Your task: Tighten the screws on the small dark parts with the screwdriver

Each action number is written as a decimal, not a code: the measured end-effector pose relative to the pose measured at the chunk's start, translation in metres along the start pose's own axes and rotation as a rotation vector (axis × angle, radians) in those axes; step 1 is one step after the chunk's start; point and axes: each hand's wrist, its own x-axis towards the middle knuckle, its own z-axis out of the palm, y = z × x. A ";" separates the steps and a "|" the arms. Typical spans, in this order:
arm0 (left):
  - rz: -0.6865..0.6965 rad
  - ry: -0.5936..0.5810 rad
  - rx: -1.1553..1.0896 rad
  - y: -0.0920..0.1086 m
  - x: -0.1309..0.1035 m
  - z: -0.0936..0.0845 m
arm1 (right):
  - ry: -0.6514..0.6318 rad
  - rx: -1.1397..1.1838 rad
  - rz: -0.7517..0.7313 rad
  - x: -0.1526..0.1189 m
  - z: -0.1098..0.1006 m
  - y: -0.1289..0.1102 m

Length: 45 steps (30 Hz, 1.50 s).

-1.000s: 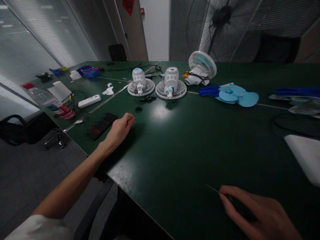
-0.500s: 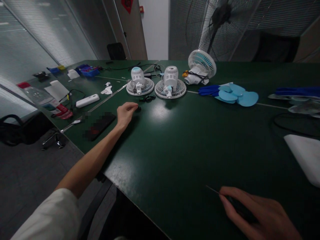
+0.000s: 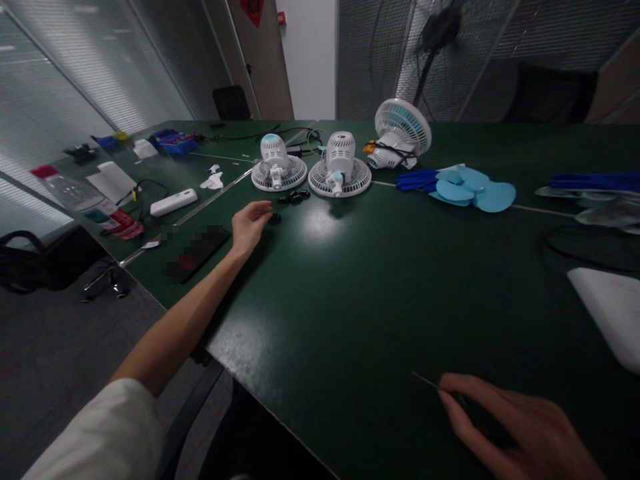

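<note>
My left hand (image 3: 249,225) is stretched out over the green table (image 3: 380,280), thumb and fingers slightly parted. Just beside its fingertips lies a small black part (image 3: 275,218), too small to name. A cluster of similar dark pieces (image 3: 294,197) lies a little farther back. In the lower right, my right hand (image 3: 515,427) is wrapped round a screwdriver (image 3: 483,417) with a black handle; its thin shaft points left, above the table. Two white fan heads (image 3: 341,163) (image 3: 275,163) rest grille-down behind the dark pieces.
A third fan (image 3: 403,133) lies tilted at the back. Blue fan blades (image 3: 473,189) lie beside a blue glove (image 3: 417,180). On the left are a phone-like black slab (image 3: 203,253), a white power strip (image 3: 174,202) and a plastic bottle (image 3: 90,203). A white object (image 3: 610,310) sits far right.
The fingers of my left hand have parted from the small black part, which now lies on the table. My right hand and the screwdriver have stayed in place.
</note>
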 end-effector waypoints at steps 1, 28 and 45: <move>-0.009 -0.006 0.009 0.000 0.001 0.000 | 0.007 -0.002 -0.004 0.001 0.000 -0.001; -0.122 -0.030 -0.128 -0.013 0.012 -0.001 | -0.044 -0.012 -0.014 -0.001 0.001 0.002; -0.128 -0.072 -0.050 -0.014 0.009 -0.003 | -0.048 0.017 -0.011 -0.002 0.001 0.004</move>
